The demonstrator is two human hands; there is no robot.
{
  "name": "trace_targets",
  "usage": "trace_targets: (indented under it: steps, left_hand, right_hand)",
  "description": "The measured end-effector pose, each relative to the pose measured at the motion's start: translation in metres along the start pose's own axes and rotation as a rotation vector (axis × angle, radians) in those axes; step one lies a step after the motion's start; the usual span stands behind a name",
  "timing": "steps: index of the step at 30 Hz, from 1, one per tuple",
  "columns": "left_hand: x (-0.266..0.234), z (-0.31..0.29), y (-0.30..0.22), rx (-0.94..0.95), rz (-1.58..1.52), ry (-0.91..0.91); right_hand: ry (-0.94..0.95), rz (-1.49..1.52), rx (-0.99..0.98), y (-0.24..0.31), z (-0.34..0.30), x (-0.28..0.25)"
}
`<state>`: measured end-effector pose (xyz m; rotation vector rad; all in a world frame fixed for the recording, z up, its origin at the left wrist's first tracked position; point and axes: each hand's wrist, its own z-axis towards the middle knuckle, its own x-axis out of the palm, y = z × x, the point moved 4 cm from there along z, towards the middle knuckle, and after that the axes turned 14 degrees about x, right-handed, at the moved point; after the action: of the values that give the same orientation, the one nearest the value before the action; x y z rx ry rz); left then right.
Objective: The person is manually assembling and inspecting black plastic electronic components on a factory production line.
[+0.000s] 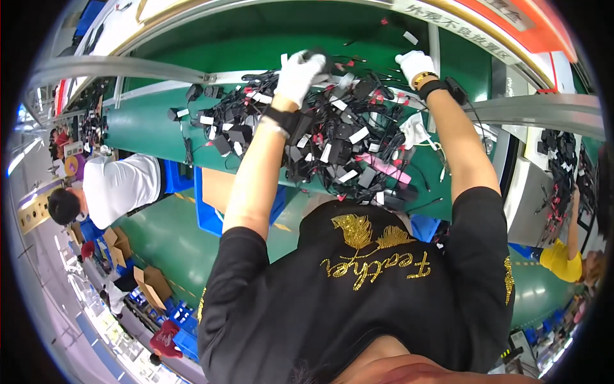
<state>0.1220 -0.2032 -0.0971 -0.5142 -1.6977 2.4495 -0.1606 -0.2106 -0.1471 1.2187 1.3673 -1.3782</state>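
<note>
A big heap of black power adapters with cables (342,131) lies on the green bench in front of me, many with white labels and red tips. My left hand (299,78), in a white glove, is closed around a dark, blurred power adapter (322,62) at the heap's far side. Further right, my right hand (416,66), also gloved, is above the heap's far right edge with its fingers curled in. Whatever it may hold is too small to see. A crumpled white glove-like cloth (414,131) and a pink strip (385,168) lie on the heap.
A metal rail (153,68) crosses the green bench (144,121). Blue bins, one with a cardboard box (216,187), stand below its near edge. A person in white (121,185) is at the left, another in yellow (563,259) at the right, near more cables (559,173).
</note>
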Motion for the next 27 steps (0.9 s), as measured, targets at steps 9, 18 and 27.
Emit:
trace_targets:
  steps: [9,18,27]
  left_hand:
    - [-0.013,-0.054,-0.15,-0.14,-1.194,-0.455]
    - [0.031,-0.11,-0.196,-0.358,-1.204,-0.314]
    - [0.067,-0.126,-0.216,-0.174,-1.154,-0.267]
  right_hand:
    - [-0.139,1.187,0.057,0.026,-0.022,-0.073]
    - [-0.123,2.173,0.095,0.009,-0.164,-0.165]
    - [0.682,2.786,-0.124,0.035,-0.259,-0.206]
